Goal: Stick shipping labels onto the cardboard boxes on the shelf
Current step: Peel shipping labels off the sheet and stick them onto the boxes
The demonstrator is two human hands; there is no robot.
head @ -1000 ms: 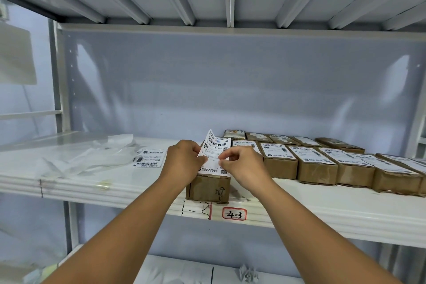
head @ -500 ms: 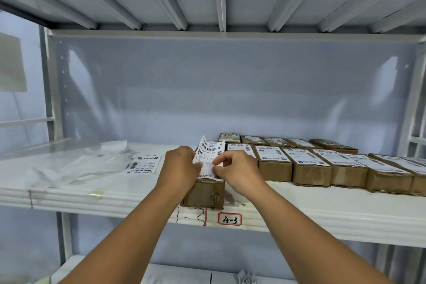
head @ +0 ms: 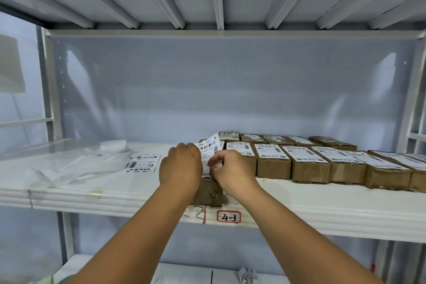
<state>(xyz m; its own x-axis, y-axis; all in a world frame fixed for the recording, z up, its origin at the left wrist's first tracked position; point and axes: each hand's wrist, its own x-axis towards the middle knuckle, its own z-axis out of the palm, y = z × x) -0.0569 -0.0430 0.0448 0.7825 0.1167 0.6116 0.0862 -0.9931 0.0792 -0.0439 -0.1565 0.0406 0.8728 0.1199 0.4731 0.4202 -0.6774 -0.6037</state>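
Observation:
A white shipping label (head: 209, 148) with barcodes stands tilted up over a small cardboard box (head: 208, 193) at the front edge of the white shelf (head: 322, 210). My left hand (head: 181, 166) grips the label's left side. My right hand (head: 230, 168) pinches its lower right corner, where a strip curls away. Both hands hide most of the box top. To the right runs a row of several cardboard boxes (head: 309, 168) with labels on top. A second row of boxes (head: 276, 139) lies behind them.
A loose shipping label (head: 143, 163) lies flat on the shelf to the left of my hands. Crumpled clear backing sheets (head: 76, 163) are piled further left. A red-framed tag "4-3" (head: 228, 216) marks the shelf's front. A lower shelf (head: 184, 274) sits below.
Both hands and the label have sunk closer to the box. My right fingers have shifted down along the label's right edge to its lower corner. The camera has tilted slightly.

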